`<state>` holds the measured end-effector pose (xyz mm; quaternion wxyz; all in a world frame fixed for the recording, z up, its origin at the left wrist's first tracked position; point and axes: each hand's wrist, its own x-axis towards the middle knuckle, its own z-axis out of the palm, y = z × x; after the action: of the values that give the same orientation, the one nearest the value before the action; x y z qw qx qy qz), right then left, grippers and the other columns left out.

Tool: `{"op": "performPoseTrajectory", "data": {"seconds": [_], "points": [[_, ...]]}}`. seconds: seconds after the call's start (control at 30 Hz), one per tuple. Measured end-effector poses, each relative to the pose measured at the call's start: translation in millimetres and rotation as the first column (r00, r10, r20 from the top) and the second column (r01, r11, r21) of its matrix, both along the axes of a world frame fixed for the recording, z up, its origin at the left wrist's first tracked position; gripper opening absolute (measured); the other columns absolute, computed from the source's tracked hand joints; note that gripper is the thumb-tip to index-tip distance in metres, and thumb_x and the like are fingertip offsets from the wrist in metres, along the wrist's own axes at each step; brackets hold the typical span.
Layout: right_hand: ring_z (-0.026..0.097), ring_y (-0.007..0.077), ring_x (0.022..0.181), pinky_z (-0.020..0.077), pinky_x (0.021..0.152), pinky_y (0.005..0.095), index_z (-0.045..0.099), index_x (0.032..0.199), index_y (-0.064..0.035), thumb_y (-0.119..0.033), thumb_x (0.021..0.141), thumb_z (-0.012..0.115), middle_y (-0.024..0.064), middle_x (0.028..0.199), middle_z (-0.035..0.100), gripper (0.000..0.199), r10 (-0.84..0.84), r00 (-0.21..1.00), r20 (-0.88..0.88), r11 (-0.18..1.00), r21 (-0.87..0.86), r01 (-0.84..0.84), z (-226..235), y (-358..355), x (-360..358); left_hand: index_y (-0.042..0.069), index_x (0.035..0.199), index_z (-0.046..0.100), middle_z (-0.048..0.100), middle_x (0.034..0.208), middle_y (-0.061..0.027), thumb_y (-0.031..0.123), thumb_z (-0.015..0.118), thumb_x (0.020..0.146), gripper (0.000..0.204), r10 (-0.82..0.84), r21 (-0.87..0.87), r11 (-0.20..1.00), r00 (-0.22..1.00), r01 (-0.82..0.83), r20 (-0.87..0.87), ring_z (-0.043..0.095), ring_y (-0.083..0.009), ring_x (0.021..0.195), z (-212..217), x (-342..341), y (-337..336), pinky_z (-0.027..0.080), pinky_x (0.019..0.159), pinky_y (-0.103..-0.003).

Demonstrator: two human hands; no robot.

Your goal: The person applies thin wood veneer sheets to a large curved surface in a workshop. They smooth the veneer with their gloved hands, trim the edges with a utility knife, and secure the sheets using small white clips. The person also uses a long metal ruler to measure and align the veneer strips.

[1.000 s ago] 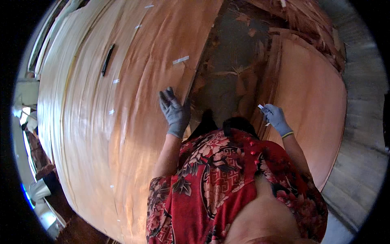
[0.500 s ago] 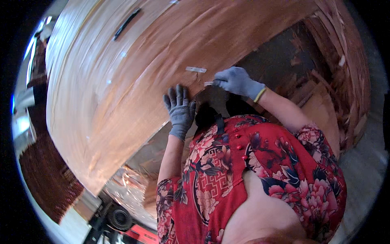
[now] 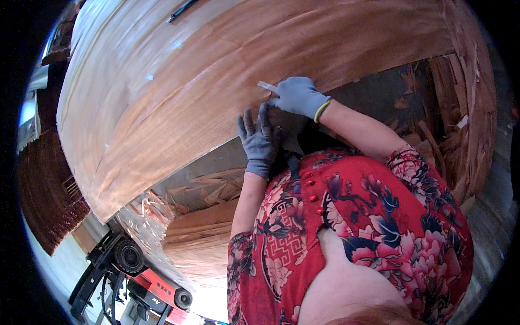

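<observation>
A large sheet of reddish-brown wood veneer [image 3: 179, 124] spreads in front of me, its near edge passing by both hands. My right hand [image 3: 299, 98], in a light grey glove with a yellow cuff edge, is closed at the end of a short white strip [image 3: 267, 86] over the veneer near that edge. Whether the strip lies stuck to the sheet or is lifted, I cannot tell. My left hand [image 3: 259, 138], in a darker grey glove, rests on the sheet's edge with fingers apart. Its index fingertip is close to the right hand's fingers.
A dark stick-like tool [image 3: 181, 11] lies on the veneer's far part. Torn veneer scraps [image 3: 433, 146] are heaped at the right. A veneer stack [image 3: 206, 230] stands below the sheet at the left, beyond it a red and black wheeled machine [image 3: 154, 287].
My view has turned, shifting the veneer in the picture. The right hand has moved left to the white strip, and the left hand now lies closer to it.
</observation>
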<state>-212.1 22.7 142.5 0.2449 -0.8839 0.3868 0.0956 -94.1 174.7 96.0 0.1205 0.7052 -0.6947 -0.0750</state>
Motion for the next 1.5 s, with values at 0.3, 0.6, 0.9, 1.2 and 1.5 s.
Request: {"op": "performPoseTrajectory", "data": {"seconds": [0.3,0.6,0.9,1.2,1.5], "points": [[0.063,0.0337,0.086,0.0493,0.071,0.0465,0.067,0.086,-0.0058,-0.039,0.084,0.046,0.0161,0.088,0.065,0.040,-0.036,0.998,-0.049,0.979,0.197,0.045,-2.4,-11.1,-30.5,0.015,0.127,0.042,0.040,0.122,-0.0117,0.036,0.061,0.072,0.063,0.016,-0.102,0.995,0.996,-0.007,0.089,0.021,-0.0405,0.129,-9.3,-20.1,-21.3,0.018,0.103,-0.058],[0.059,0.0361,0.088,0.0453,0.078,0.0458,0.064,0.085,-0.0065,-0.042,0.087,0.041,0.0194,0.087,0.063,0.042,-0.160,0.983,0.088,0.885,0.455,0.103,-30.0,44.5,-87.4,0.018,0.121,0.048,0.037,0.114,-0.0109,0.035,0.061,0.072,0.054,0.086,-0.134,0.989,0.988,-0.069,0.125,0.028,-0.0411,0.121,-1.3,-29.6,-29.3,0.022,0.100,-0.058],[0.055,0.0145,0.054,0.0436,0.051,0.0287,0.060,0.082,-0.0021,-0.026,0.088,0.047,0.0070,0.064,0.058,0.027,-0.568,0.747,0.346,0.680,0.708,0.189,-9.7,5.8,-130.2,0.006,0.133,0.036,0.028,0.139,-0.0185,0.041,0.055,0.079,0.067,0.038,-0.084,0.996,0.989,-0.026,0.144,0.017,-0.0440,0.130,9.7,-25.5,-68.3,0.007,0.104,-0.057],[0.052,0.0079,0.053,0.0418,0.048,0.0219,0.059,0.085,-0.0039,-0.022,0.090,0.046,0.0026,0.062,0.056,0.023,-0.817,0.505,0.278,0.438,0.869,0.229,-16.1,-2.3,-152.9,0.005,0.139,0.022,0.011,0.146,-0.0227,0.043,0.051,0.081,0.075,-0.070,-0.004,0.998,0.997,0.070,0.021,0.007,-0.0417,0.134,-1.9,-18.8,-82.2,0.003,0.107,-0.054],[0.055,0.0109,0.054,0.0451,0.049,0.0245,0.059,0.087,-0.0017,-0.014,0.088,0.043,0.0041,0.065,0.058,0.020,-0.904,0.388,0.180,0.372,0.779,0.504,15.0,24.5,-215.6,0.002,0.129,0.039,0.034,0.132,-0.0280,0.012,0.048,0.083,0.048,0.258,-0.606,0.789,0.951,-0.104,0.172,0.032,-0.0387,0.125,33.5,140.0,-265.9,0.023,0.105,-0.049]]}}
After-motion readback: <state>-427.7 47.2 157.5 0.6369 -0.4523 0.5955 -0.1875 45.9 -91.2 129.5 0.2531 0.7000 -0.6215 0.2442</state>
